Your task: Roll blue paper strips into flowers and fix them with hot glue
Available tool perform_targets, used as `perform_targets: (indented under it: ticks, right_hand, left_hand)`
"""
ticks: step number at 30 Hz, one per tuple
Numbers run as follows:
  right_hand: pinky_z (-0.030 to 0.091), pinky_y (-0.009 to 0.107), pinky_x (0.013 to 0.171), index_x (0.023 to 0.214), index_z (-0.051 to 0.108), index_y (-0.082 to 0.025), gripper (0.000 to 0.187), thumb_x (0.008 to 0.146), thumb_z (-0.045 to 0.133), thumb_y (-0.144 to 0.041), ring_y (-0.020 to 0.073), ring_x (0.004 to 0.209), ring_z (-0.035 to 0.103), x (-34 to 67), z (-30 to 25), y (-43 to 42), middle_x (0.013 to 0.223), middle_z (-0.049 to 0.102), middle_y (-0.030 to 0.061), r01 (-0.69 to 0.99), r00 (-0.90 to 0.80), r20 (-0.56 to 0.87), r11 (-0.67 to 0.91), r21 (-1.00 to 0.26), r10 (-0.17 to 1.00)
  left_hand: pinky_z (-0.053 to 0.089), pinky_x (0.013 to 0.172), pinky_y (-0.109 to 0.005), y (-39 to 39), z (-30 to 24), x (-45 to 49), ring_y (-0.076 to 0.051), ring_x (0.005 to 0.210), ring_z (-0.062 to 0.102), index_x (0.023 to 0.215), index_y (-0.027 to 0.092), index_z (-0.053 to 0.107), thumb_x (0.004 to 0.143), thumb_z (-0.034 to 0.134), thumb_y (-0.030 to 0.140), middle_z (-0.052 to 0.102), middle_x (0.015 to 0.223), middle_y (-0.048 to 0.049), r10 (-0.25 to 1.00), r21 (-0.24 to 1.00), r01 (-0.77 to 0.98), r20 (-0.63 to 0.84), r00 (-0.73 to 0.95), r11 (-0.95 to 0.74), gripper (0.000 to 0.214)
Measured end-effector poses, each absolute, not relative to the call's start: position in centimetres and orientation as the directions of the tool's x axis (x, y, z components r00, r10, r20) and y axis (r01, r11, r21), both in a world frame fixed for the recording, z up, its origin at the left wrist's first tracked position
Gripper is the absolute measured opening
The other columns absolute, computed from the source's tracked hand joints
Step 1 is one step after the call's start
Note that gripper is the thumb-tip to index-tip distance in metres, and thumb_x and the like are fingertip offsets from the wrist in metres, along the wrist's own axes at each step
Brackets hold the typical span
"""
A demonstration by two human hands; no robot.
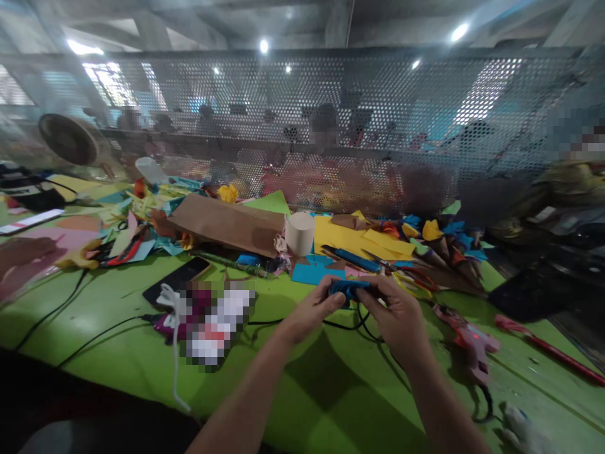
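Both hands meet over the green table (142,315), pinching a small blue piece (348,289) between them. My left hand (312,309) grips its left end with curled fingers. My right hand (397,315) closes on its right end. A black cord (350,325) runs on the table just below the hands. The blue piece is blurred, so I cannot tell exactly what it is.
A pink glue gun (467,343) lies right of my hands. A black phone (177,279), a brown paper bag (222,222), a white tape roll (299,232), yellow sheets (350,239), scissors (401,271) and paper scraps lie behind. A perforated metal screen (302,113) stands at the back; people sit beyond it.
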State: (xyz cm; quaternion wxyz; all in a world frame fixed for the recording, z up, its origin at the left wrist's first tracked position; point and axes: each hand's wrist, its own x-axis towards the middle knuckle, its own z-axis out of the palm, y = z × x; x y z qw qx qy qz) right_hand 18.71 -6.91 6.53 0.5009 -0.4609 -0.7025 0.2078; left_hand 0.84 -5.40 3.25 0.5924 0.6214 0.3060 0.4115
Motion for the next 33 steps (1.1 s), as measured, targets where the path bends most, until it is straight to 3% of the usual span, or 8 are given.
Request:
perform_targets:
  ticks: [4,10,14,17,21,28,33]
  right_hand:
    - [0.048,0.029,0.076,0.093,0.071,-0.023,0.011,0.087,0.062,-0.022,0.0190,0.083,0.062,18.8,6.7,-6.9,0.089,0.069,0.0020,0.449,-0.091,0.556,0.533,-0.717,0.826]
    - [0.049,0.030,0.078,0.095,0.072,-0.025,0.012,0.088,0.063,-0.023,0.0186,0.085,0.063,18.9,6.4,-6.4,0.092,0.070,0.0022,0.353,-0.182,0.499,0.530,-0.771,0.847]
    - [0.049,0.032,0.080,0.096,0.074,-0.026,0.014,0.087,0.064,-0.023,0.0195,0.086,0.062,19.0,6.2,-6.1,0.092,0.069,0.0026,0.327,-0.184,0.489,0.523,-0.787,0.852]
    - [0.049,0.033,0.081,0.097,0.074,-0.026,0.014,0.086,0.065,-0.025,0.0202,0.088,0.062,19.0,6.0,-6.0,0.093,0.069,0.0032,0.328,-0.156,0.487,0.510,-0.795,0.859]
    - [0.051,0.032,0.074,0.111,0.069,-0.024,0.027,0.085,0.066,-0.031,0.0188,0.083,0.062,18.8,6.2,-6.4,0.104,0.068,0.0058,0.292,-0.065,0.416,0.416,-0.861,0.907]
    - [0.052,0.030,0.075,0.088,0.072,-0.022,0.013,0.083,0.067,-0.033,0.0189,0.084,0.064,18.7,6.6,-6.5,0.092,0.071,0.0046,0.224,0.050,0.396,0.376,-0.899,0.917]
    - [0.053,0.029,0.070,0.099,0.068,-0.022,0.022,0.082,0.067,-0.035,0.0173,0.079,0.064,18.5,6.7,-6.5,0.095,0.069,0.0050,0.175,0.075,0.348,0.332,-0.927,0.934]
  left_hand:
    - [0.034,0.068,-0.026,-5.4,3.1,0.7,-0.013,0.073,0.041,0.115,0.022,0.051,0.093,0.039,0.063,0.044,0.083,0.0011,0.874,0.992,-0.106,0.110,0.473,-0.068,0.048]
    - [0.037,0.070,-0.025,-5.4,3.3,0.8,-0.014,0.078,0.044,0.114,0.023,0.055,0.092,0.046,0.057,0.047,0.088,-0.0003,0.880,0.994,-0.105,0.071,0.470,-0.025,0.041]
    - [0.040,0.078,-0.026,-5.5,3.3,0.8,-0.017,0.091,0.048,0.119,0.025,0.059,0.089,0.053,0.056,0.056,0.103,-0.0027,0.890,0.996,-0.094,0.041,0.455,0.002,0.043]
    - [0.041,0.084,-0.029,-5.6,3.3,0.9,-0.020,0.098,0.050,0.120,0.026,0.061,0.087,0.057,0.056,0.059,0.112,-0.0034,0.897,0.994,-0.106,0.038,0.440,0.010,0.045]
    - [0.043,0.086,-0.029,-5.4,3.3,1.2,-0.020,0.100,0.052,0.118,0.025,0.061,0.089,0.054,0.055,0.061,0.112,-0.0037,0.904,0.990,-0.136,0.086,0.419,-0.032,0.043]
    - [0.042,0.085,-0.029,-5.4,3.8,1.7,-0.018,0.092,0.051,0.108,0.020,0.058,0.091,0.053,0.052,0.058,0.099,-0.0027,0.890,0.990,-0.050,0.138,0.434,-0.129,0.037]
    - [0.043,0.087,-0.029,-5.5,3.8,1.7,-0.018,0.097,0.052,0.111,0.022,0.057,0.091,0.052,0.054,0.058,0.104,-0.0033,0.898,0.990,-0.096,0.137,0.417,-0.106,0.038]
